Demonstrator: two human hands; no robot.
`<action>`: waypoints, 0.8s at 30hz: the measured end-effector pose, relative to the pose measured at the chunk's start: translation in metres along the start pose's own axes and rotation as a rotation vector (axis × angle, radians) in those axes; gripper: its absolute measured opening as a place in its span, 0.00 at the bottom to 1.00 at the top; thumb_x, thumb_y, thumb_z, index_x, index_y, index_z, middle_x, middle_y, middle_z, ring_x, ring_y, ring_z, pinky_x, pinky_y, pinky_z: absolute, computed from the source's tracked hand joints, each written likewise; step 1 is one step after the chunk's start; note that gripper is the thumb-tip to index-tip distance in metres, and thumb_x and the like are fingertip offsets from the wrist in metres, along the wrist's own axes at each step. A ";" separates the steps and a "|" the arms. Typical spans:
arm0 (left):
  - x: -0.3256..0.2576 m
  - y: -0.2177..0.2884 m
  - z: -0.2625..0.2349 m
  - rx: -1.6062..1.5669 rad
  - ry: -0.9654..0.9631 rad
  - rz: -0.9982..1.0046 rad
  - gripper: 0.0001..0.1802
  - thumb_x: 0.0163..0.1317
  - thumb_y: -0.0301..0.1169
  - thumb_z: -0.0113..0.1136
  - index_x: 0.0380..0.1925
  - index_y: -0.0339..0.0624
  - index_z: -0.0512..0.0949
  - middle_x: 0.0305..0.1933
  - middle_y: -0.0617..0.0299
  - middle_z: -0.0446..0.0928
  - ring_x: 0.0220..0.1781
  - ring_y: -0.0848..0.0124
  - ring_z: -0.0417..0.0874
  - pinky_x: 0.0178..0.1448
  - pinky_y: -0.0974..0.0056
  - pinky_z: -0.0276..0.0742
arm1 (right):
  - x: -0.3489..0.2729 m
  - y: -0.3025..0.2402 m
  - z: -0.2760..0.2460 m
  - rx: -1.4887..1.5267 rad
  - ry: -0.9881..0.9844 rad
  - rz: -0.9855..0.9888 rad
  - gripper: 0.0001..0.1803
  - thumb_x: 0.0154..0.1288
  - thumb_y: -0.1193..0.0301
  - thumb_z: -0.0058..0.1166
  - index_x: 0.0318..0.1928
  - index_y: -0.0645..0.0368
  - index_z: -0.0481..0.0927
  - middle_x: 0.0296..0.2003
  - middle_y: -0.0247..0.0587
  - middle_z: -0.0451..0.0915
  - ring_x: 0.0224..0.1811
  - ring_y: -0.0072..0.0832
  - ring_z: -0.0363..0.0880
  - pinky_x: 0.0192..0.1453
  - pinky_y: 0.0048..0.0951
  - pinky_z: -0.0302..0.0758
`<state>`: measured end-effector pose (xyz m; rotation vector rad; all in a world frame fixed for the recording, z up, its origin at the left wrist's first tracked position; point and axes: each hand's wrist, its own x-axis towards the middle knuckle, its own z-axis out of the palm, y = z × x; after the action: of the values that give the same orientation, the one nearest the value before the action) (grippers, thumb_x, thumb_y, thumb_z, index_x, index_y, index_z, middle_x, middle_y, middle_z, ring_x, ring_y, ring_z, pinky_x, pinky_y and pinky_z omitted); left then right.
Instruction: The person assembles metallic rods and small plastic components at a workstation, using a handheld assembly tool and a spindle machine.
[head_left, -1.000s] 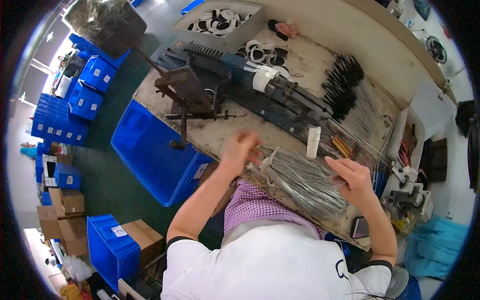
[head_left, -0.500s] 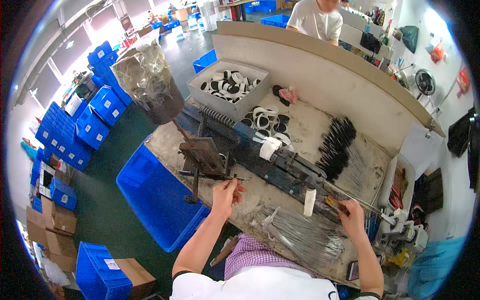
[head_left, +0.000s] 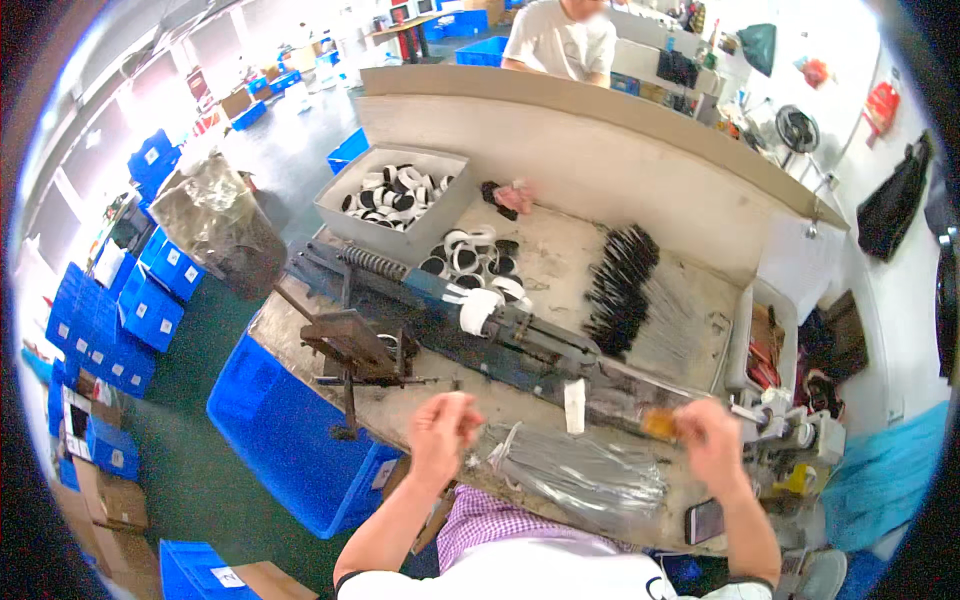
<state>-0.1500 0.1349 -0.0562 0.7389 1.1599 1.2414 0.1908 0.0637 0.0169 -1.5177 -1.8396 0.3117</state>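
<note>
My left hand (head_left: 443, 430) is closed in a pinch just nearer to me than the tip of a thin rod on the bench-mounted metal fixture (head_left: 350, 345). What its fingertips hold, if anything, is too small to make out. In my right hand (head_left: 712, 435), smeared by motion, is a small yellow-brown flat piece (head_left: 660, 423), held over the bench's right part. A white upright roll (head_left: 574, 405) stands between the two hands, by the long dark metal jig (head_left: 510, 330). Nearer to me lies a bundle of thin metal rods (head_left: 580, 475). White material (head_left: 478, 312) is wrapped on the jig.
A grey bin (head_left: 460, 190) of black-and-white rings stands at the back left, loose rings (head_left: 465, 255) beside it. Black rods (head_left: 622, 290) lie farther right. A phone (head_left: 704, 522) rests at the front right. A tall board (head_left: 600, 130) edges the bench; another person stands beyond.
The view has swung, so the bench sits lower and farther left. My left fingers have drawn slightly away from the rod's tip. My right hand still holds the yellow-brown piece, now blurred.
</note>
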 end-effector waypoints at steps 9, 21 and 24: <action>-0.025 -0.036 0.192 0.027 -0.676 -0.118 0.09 0.67 0.33 0.54 0.36 0.39 0.79 0.24 0.65 0.79 0.19 0.80 0.74 0.20 0.74 0.67 | 0.009 0.078 -0.028 0.278 0.145 0.318 0.04 0.65 0.78 0.51 0.37 0.66 0.76 0.25 0.39 0.78 0.26 0.21 0.77 0.31 0.25 0.73; -0.016 -0.068 0.223 -0.070 -0.627 -0.444 0.12 0.66 0.36 0.53 0.33 0.38 0.77 0.23 0.60 0.80 0.16 0.76 0.76 0.17 0.72 0.67 | 0.013 0.067 -0.035 0.393 0.024 0.297 0.08 0.67 0.74 0.52 0.30 0.64 0.75 0.21 0.26 0.71 0.22 0.14 0.70 0.25 0.21 0.70; -0.012 -0.059 0.207 0.169 -0.471 -0.143 0.14 0.69 0.36 0.49 0.36 0.35 0.75 0.24 0.58 0.79 0.18 0.74 0.79 0.17 0.71 0.71 | 0.022 0.064 -0.031 0.343 -0.006 0.303 0.08 0.67 0.73 0.52 0.31 0.65 0.75 0.21 0.29 0.73 0.23 0.14 0.72 0.26 0.23 0.71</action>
<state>0.0649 0.1422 -0.0464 0.9942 0.9124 0.7977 0.2582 0.0942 0.0085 -1.5444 -1.4647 0.7356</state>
